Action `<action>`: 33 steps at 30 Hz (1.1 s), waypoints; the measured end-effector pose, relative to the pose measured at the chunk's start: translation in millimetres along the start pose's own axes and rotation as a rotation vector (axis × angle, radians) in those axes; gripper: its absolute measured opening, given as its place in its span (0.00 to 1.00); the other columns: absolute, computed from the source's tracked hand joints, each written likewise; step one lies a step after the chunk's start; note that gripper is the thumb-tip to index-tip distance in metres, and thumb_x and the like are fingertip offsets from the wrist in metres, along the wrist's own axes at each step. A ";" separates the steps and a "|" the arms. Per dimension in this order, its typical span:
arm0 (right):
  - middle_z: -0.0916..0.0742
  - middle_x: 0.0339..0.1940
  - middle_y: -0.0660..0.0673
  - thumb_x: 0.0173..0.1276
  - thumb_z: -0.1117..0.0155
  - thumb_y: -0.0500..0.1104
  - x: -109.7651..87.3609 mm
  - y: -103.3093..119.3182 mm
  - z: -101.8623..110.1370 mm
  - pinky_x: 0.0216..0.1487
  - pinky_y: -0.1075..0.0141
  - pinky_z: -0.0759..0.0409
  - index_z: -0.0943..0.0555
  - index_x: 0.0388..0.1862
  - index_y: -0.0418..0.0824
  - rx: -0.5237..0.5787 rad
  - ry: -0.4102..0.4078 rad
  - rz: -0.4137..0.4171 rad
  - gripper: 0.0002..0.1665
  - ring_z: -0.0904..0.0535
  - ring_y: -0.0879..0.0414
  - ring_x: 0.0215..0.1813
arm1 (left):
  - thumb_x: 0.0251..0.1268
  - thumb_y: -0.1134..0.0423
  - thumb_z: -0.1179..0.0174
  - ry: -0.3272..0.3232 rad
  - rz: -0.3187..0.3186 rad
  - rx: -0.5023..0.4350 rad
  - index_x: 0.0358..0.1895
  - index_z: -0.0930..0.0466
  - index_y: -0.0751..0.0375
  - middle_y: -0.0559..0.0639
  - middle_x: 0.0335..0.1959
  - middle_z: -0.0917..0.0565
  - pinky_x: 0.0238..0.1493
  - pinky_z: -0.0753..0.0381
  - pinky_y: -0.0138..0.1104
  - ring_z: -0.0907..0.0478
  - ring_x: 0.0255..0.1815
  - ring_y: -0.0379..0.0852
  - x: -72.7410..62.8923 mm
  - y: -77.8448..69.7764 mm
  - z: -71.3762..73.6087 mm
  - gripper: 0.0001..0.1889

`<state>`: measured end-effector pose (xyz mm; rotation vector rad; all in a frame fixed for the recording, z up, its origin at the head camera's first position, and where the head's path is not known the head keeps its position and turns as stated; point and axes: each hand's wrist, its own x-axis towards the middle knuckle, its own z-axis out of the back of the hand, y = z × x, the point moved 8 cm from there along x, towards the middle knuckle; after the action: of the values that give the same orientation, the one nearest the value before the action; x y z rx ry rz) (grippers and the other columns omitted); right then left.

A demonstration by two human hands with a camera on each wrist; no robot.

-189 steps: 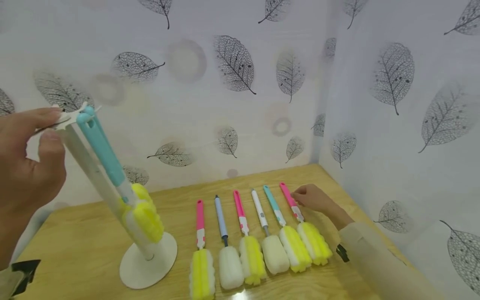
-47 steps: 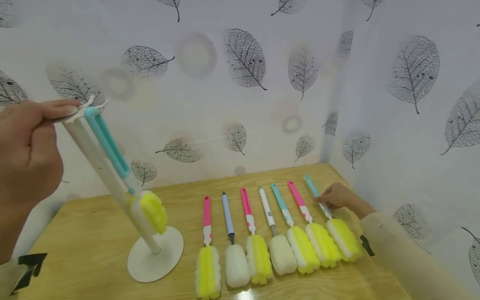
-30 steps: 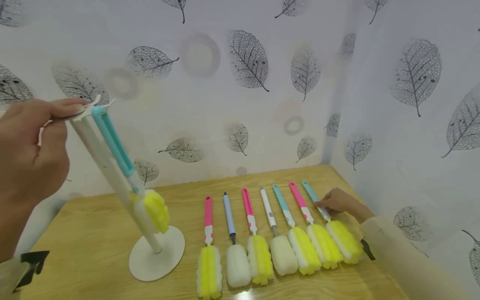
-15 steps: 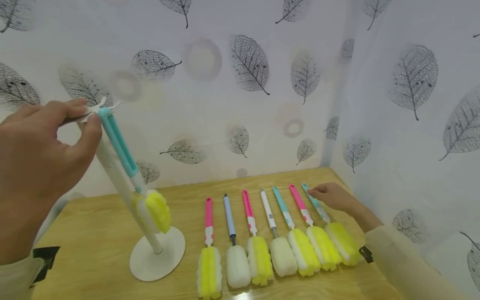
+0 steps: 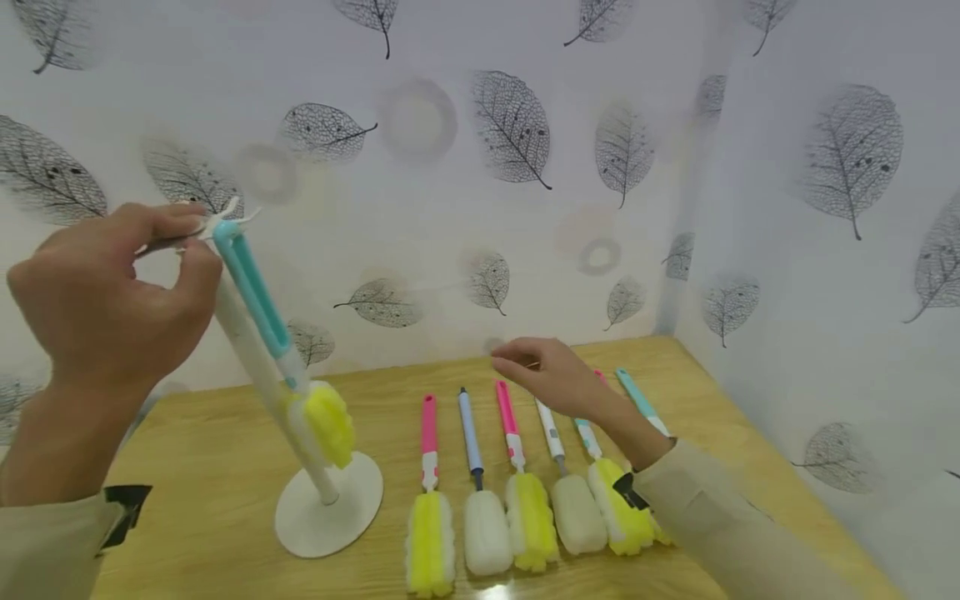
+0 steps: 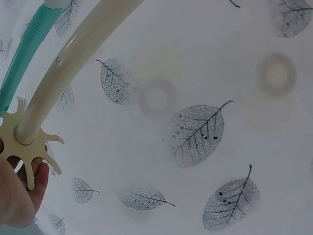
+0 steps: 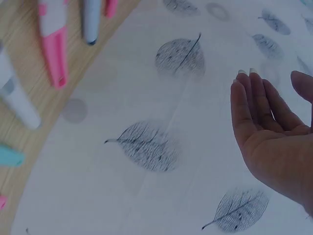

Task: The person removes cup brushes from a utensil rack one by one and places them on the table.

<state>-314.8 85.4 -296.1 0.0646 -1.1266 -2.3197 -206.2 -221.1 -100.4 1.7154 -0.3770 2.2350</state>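
Observation:
My left hand (image 5: 120,292) grips the hooked top of a white stand, pinching it between thumb and fingers; the left wrist view shows the star-shaped hook top (image 6: 36,147) from beneath. From the hooks hangs a teal-handled bottle brush (image 5: 258,292) with a yellow-and-white sponge head. My right hand (image 5: 558,375) is in the air over the brush row, holding nothing; the right wrist view shows its fingers (image 7: 244,105) extended. Lying side by side are a pink brush (image 5: 429,542), blue brush (image 5: 468,433) and others; my right arm partly covers those on the right, including a teal brush (image 5: 637,396).
The stand's round white base (image 5: 330,533) rests on the wooden table (image 5: 202,467), left of the row. Behind and to the right rises a pale leaf-patterned covering (image 5: 435,200). The table's right edge runs beneath my right sleeve (image 5: 720,508).
One of the two teal brushes went from the stand to the row's right end. My right hand has let go of it and swung left, its fingers now extended. My left hand stays at the stand's top.

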 end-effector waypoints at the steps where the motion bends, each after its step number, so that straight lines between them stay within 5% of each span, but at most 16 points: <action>1: 0.17 0.52 0.49 0.72 0.47 0.55 5.6 11.6 -8.1 0.51 0.59 0.23 0.22 0.59 0.42 0.026 0.006 0.027 0.25 0.21 0.56 0.51 | 0.58 0.58 0.53 -0.004 -0.004 -0.020 0.38 0.16 0.74 0.61 0.38 0.14 0.22 0.51 0.20 0.20 0.24 0.66 -0.2 1.5 -0.2 0.22; 9: 0.17 0.51 0.48 0.70 0.41 0.48 42.6 110.0 -68.9 0.50 0.71 0.24 0.22 0.57 0.38 0.186 -0.009 0.290 0.21 0.21 0.64 0.47 | 0.57 0.61 0.51 -0.002 0.067 -0.136 0.38 0.16 0.72 0.57 0.40 0.14 0.31 0.41 0.15 0.15 0.41 0.50 -2.2 17.6 0.5 0.18; 14: 0.18 0.51 0.49 0.67 0.37 0.48 55.2 149.1 -90.3 0.47 0.75 0.25 0.23 0.58 0.38 0.261 -0.096 0.354 0.24 0.21 0.66 0.45 | 0.56 0.61 0.51 -0.014 0.081 -0.162 0.38 0.15 0.71 0.54 0.40 0.14 0.33 0.40 0.15 0.16 0.40 0.47 -3.6 17.3 1.1 0.18; 21: 0.18 0.41 0.55 0.62 0.32 0.47 64.3 168.1 -102.9 0.43 0.75 0.24 0.22 0.52 0.40 0.291 -0.208 0.391 0.22 0.23 0.70 0.39 | 0.55 0.60 0.50 -0.046 0.082 -0.200 0.37 0.14 0.71 0.55 0.40 0.14 0.40 0.36 0.13 0.17 0.35 0.65 -4.0 11.8 1.7 0.19; 27: 0.17 0.38 0.51 0.61 0.31 0.42 64.3 168.8 -102.7 0.42 0.74 0.23 0.21 0.46 0.38 0.341 -0.286 0.413 0.16 0.22 0.69 0.36 | 0.53 0.59 0.50 -0.060 0.068 -0.201 0.36 0.14 0.72 0.55 0.39 0.14 0.37 0.38 0.14 0.17 0.34 0.66 -3.5 9.5 3.4 0.20; 33: 0.15 0.35 0.46 0.60 0.31 0.36 53.4 177.7 -87.2 0.40 0.71 0.20 0.22 0.42 0.34 0.396 -0.376 0.562 0.13 0.20 0.67 0.35 | 0.54 0.59 0.51 -0.069 0.065 -0.173 0.36 0.14 0.71 0.55 0.38 0.14 0.39 0.39 0.13 0.17 0.36 0.64 -3.3 10.8 5.4 0.20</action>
<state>-254.5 -91.2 -211.1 -0.4967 -1.5392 -1.6257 -204.7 -233.3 -102.6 1.7151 -0.6310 2.1209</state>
